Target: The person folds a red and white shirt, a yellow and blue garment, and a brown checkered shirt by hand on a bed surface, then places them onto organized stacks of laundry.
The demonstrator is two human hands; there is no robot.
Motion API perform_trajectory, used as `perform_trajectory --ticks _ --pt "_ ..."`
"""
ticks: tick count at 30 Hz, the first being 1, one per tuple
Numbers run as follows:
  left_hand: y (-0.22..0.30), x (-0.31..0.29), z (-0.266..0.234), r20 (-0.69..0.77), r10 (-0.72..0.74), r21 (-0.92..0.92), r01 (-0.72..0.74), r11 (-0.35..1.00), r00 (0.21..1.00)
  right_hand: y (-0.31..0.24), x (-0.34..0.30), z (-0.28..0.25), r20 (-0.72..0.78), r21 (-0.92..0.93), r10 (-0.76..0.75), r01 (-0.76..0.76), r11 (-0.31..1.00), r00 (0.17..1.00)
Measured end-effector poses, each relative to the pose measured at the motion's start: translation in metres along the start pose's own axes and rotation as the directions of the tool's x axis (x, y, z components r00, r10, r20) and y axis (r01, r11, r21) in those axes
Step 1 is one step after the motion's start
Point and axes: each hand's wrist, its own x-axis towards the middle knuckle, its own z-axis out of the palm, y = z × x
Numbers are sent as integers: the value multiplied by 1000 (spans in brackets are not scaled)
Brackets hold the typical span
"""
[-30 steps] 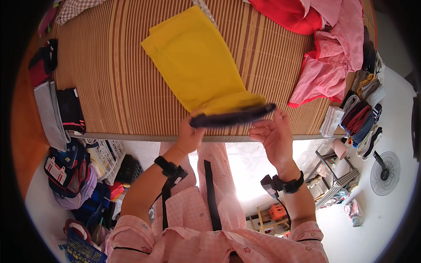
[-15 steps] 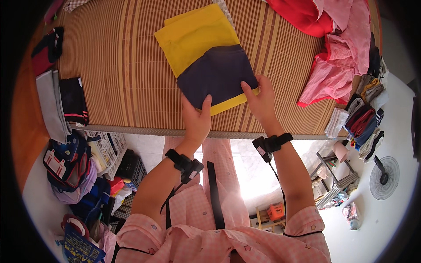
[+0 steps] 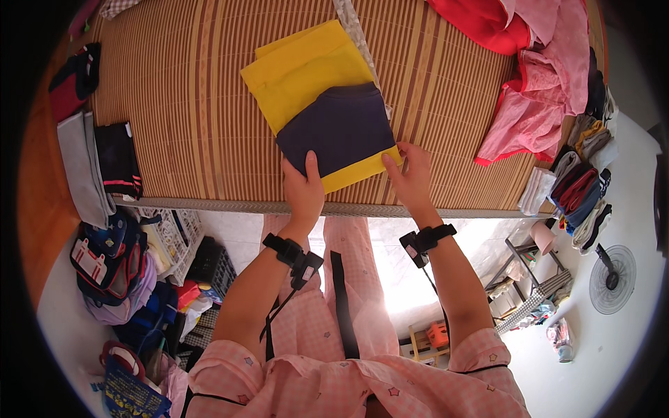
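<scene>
A folded yellow and navy garment (image 3: 340, 129) lies near the front edge of the slatted bamboo mat (image 3: 230, 104). Its yellow part is on the far side, with a navy panel and a yellow band nearer me. My left hand (image 3: 304, 191) pinches the near-left edge, thumb on top of the navy cloth and fingers tucked underneath. At the near-right corner, my right hand (image 3: 410, 177) grips the yellow band between thumb and fingers. Both wrists carry black straps with small boxes.
Pink and red clothing (image 3: 536, 97) is heaped at the right, beside rolled clothes (image 3: 575, 188). Folded grey cloth (image 3: 82, 164) and black cloth (image 3: 117, 160) lie at the left edge. Below stand bags (image 3: 108, 258), a white basket (image 3: 174, 240) and a fan (image 3: 612, 279).
The garment has slid slightly toward me, both hands still on it. My right hand has moved down to the corner, and more of the yellow band shows along the near edge.
</scene>
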Motion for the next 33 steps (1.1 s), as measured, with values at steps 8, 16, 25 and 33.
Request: perform_trajectory --ticks 8,16,25,33 --pt "-3 -13 0 -66 58 -79 -63 995 996 -2 -1 16 -122 -89 107 -118 989 987" --pt "47 25 -33 560 613 428 -828 361 557 -44 -43 15 506 631 713 -772 79 486" --pt "51 83 -32 696 449 297 -794 531 560 -92 -19 43 590 760 534 -640 -112 606" --pt "77 189 -76 793 -136 -191 454 871 594 -158 37 30 525 821 258 -562 95 811"
